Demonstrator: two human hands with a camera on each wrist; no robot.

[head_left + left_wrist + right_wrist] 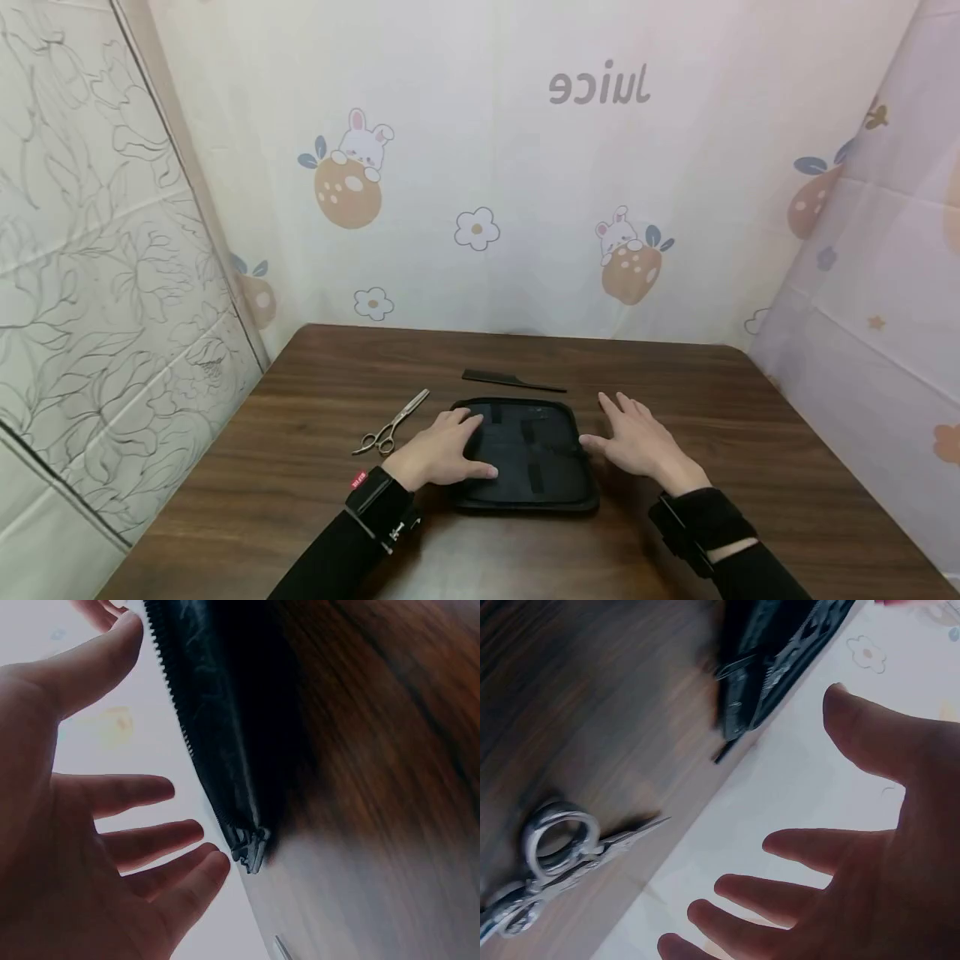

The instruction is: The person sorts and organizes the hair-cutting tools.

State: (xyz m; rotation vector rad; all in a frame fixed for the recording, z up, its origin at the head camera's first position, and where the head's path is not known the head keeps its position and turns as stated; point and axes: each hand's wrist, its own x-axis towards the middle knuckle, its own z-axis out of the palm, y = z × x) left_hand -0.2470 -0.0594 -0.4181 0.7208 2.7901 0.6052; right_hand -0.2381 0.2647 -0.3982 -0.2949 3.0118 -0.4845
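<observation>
An opened black zip case with elastic loops inside lies flat on the table. My left hand is over its left side, fingers spread and thumb above the inner face; whether they touch it cannot be told. In the left wrist view the case's zipper edge runs beside the fingers. My right hand hovers by the right edge, fingers extended, holding nothing. Silver scissors lie left of the case. Another pair of scissors shows in the right wrist view, hidden from the head view.
Behind the case lies a black tail comb. The brown wooden table reaches back to a printed curtain, with more patterned cloth along the left side.
</observation>
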